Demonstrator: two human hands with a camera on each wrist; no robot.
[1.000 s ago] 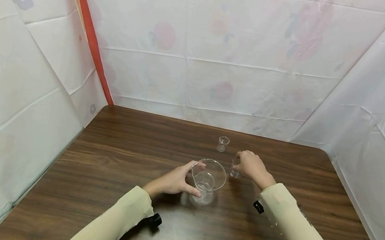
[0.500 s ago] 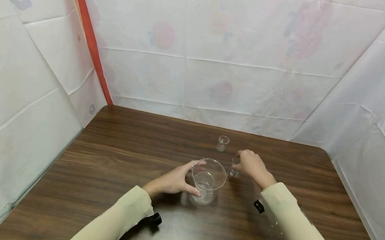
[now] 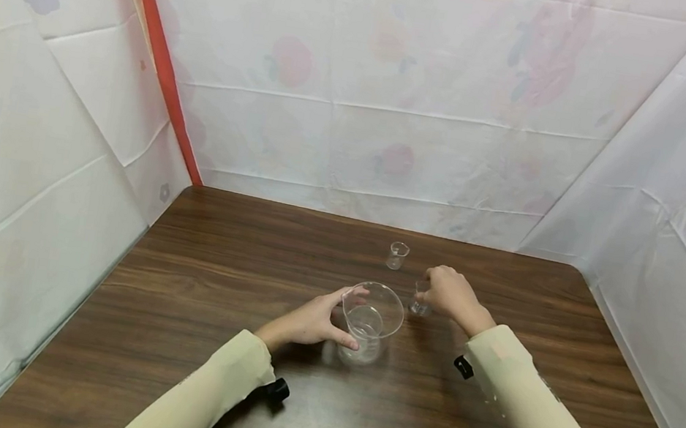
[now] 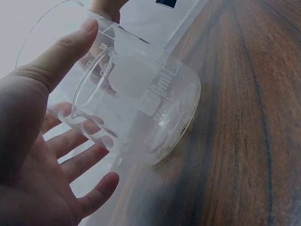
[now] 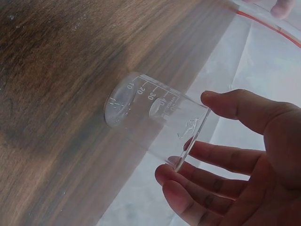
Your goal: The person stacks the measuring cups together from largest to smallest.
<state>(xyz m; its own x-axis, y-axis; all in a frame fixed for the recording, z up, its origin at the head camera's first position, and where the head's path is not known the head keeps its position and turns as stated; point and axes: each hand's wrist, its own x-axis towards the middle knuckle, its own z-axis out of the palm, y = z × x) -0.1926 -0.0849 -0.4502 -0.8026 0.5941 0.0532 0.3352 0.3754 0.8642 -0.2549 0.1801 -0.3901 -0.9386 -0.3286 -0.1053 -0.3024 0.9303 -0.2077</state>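
A large glass beaker (image 3: 375,322) stands upright on the wooden table, with my left hand (image 3: 315,322) curved round its left side. In the left wrist view, the thumb (image 4: 66,54) lies along the beaker's wall and the fingers (image 4: 84,162) reach round the other side. To its right, my right hand (image 3: 451,294) pinches a small glass beaker (image 5: 150,113) at its rim from above, thumb on one side and fingers on the other. White graduation marks show on its wall. Whether its base touches the table cannot be told.
A second small glass beaker (image 3: 397,255) stands behind, towards the back edge of the brown wooden table (image 3: 209,261). White patterned sheets (image 3: 362,84) hang at the back and both sides. A red strip (image 3: 162,46) runs down the back left corner.
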